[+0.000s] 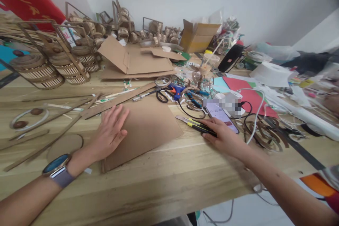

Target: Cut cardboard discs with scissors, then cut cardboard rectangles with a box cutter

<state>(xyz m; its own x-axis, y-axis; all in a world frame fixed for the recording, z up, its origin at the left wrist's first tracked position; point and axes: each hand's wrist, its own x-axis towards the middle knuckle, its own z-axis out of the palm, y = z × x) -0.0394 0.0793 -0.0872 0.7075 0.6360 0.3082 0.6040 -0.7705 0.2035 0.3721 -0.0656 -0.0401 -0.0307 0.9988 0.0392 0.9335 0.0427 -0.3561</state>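
Observation:
My left hand (109, 135) lies over the left part of a brown cardboard sheet (150, 127), its fingers stretched out. A watch (57, 166) is on that wrist. In my right hand (221, 136) is a black and yellow utility knife (197, 125); its blade points left, near the sheet's right edge. Just behind the right hand lies a phone (225, 116) with a lit screen. Beyond the sheet rest a blue glue gun (177, 91) and blue-handled pliers (194, 99). A round cardboard disc (66, 145) sits left of the left hand, partly covered by the arm.
Lidded bamboo baskets (37, 70) stand at the back left. Folded cardboard (148, 61) and an open carton (198, 37) are at the back. Thin strips (45, 139) lie on the left. A white cable (256, 127), red paper (251, 97) and a paper roll (272, 74) occupy the right.

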